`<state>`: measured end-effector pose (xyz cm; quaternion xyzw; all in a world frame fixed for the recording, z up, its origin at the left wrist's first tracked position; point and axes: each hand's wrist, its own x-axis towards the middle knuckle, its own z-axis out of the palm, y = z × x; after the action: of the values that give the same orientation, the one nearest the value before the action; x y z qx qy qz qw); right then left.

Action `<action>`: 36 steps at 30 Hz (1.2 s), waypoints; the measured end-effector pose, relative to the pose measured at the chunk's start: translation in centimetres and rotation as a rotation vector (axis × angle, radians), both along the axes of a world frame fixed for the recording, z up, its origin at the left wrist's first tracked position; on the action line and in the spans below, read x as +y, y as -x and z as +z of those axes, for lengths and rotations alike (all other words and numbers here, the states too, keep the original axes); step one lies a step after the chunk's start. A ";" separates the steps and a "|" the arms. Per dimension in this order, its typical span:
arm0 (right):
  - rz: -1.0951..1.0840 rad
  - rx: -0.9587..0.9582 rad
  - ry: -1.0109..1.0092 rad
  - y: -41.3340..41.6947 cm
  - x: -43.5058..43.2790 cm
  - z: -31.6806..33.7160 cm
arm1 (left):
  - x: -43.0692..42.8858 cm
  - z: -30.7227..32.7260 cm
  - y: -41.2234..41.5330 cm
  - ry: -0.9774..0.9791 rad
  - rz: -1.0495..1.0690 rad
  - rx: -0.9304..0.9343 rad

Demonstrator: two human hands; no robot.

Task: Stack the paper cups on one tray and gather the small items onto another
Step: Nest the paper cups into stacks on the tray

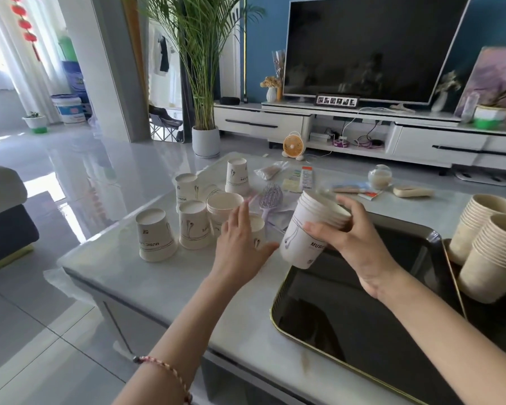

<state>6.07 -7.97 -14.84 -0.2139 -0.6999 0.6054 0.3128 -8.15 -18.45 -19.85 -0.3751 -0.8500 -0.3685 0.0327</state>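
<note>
So a stack of nested cups [304,238] is held tilted in the right hand [360,244], fingers curled round its open end, over the far corner of the black tray [348,331] at lower right. The left hand [240,244] is spread out, fingers straight, laid against an upside-down cup [259,229] mid-frame. More loose cups [155,235] are stood upside down at centre left on the table [173,287]. A purple hairbrush [270,198] and packets [301,178] are scattered just behind.
</note>
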 end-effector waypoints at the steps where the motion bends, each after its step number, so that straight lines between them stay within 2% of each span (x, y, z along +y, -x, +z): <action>1: 0.012 -0.001 -0.004 -0.2 0.0 -0.1 | 0.4 -0.2 -0.1 -0.036 0.038 0.004; 3: 0.014 -0.001 -0.011 -0.8 0.0 -0.1 | 1.0 -0.8 -0.5 -0.132 0.108 0.046; 6: 0.038 -0.019 -0.027 -1.4 0.1 -0.2 | 1.5 -1.9 -1.3 -0.210 0.105 0.066; 9: 0.077 -0.043 -0.049 -1.9 0.1 -0.3 | 1.9 -2.5 -1.4 -0.315 0.142 -0.142; 13: 0.105 -0.083 -0.057 -1.9 0.0 -0.2 | 1.9 -3.2 -0.7 -0.181 0.163 -0.287; 16: 0.083 -0.122 -0.173 -1.7 0.2 0.2 | 1.2 -2.7 -1.2 -0.144 0.131 -0.316; 18: 0.026 -0.185 -0.393 -1.8 0.7 0.5 | 0.7 -1.4 -1.7 -0.196 0.115 -0.267; 20: -0.082 -0.338 -0.803 -2.1 1.4 0.7 | -0.1 0.4 -2.0 -0.228 0.085 -0.203; 22: -0.155 -0.487 -1.220 -2.4 2.2 0.5 | -1.0 2.0 -2.0 -0.162 0.014 -0.103; 24: -0.125 -0.578 -1.362 -2.5 2.2 0.3 | -1.8 3.0 -2.3 -0.052 -0.102 0.033; 26: -0.062 -0.586 -1.374 -2.6 1.9 0.0 | -2.2 3.8 -3.3 -0.002 -0.224 0.108; 28: 0.005 -0.547 -1.353 -3.1 1.4 0.0 | -1.9 4.4 -4.4 -0.048 -0.329 0.074; 30: 0.072 -0.476 -1.223 -4.0 0.8 0.3 | -1.2 4.8 -5.5 -0.199 -0.392 -0.010; 33: 0.131 -0.371 -0.889 -6.1 -0.1 0.9 | 0.5 5.4 -7.6 -0.530 -0.424 -0.237; 34: 0.126 -0.335 -0.827 -6.7 -0.4 1.0 | 1.1 5.6 -8.4 -0.550 -0.418 -0.278; 36: 0.093 -0.293 -0.797 -8.3 -0.3 0.7 | 2.4 5.9 -10.7 -0.360 -0.434 -0.181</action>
<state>14.38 -8.24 -14.11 -0.1284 -0.9250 0.2643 0.2408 2.51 -16.01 -13.98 -0.5020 -0.6701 -0.5438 -0.0568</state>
